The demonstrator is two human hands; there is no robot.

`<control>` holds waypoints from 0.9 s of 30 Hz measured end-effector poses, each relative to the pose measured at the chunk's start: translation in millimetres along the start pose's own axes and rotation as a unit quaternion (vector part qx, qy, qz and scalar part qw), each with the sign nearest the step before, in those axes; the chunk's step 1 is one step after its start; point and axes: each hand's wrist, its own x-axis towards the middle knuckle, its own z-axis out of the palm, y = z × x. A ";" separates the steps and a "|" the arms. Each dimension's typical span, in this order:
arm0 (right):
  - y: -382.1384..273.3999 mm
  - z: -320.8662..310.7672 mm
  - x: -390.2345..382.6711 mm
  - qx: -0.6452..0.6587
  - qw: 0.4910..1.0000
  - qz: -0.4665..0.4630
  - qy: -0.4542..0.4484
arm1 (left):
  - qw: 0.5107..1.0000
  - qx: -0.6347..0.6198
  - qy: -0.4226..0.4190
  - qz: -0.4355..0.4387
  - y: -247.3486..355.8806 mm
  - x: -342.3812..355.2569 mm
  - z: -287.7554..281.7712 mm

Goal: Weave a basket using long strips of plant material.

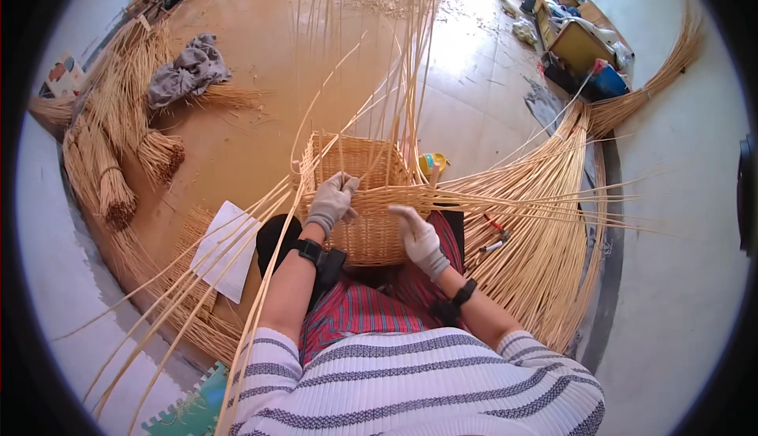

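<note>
On the person's lap, right up against the striped top and red plaid cloth, sits a half-woven wicker basket (365, 199) w/ its near wall facing the camera. Left hand (332, 201), gloved, is curled over the basket's left top corner, fingers closed round what looks like a strand at the rim, tho I can't tell exactly which one. Right hand (417, 233), also gloved, is pressed on the front wall a bit lower, thumb up toward the rim, fingers bent against the weave; prob holding a strand down but can't see a clear pinch. Long loose canes (395, 65) stick up and away from the far side of the basket, and more fan out sideways to both sides. My read: this is the weaving-the-side-walls stage, roughly mid-way, since the uprights are uncut and the top edge isn't finished. Next move imo calls for keeping the left corner tight while the right hand feeds a strand behind the next upright and packs it down snug, w/o kinking the cane. Round about on the floor: bundles of reeds (118, 167) to the left, a grey rag (188, 69), a white sheet of paper (225, 246), a big fan of canes (545, 223) to the right w/ red-handled pliers (496, 234) beside it. Another person stands well apart at the top right.
</note>
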 end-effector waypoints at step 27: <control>28.5 -43.7 25.1 0.354 0.877 0.161 0.283 | 0.965 0.070 0.156 0.201 58.2 -28.3 50.5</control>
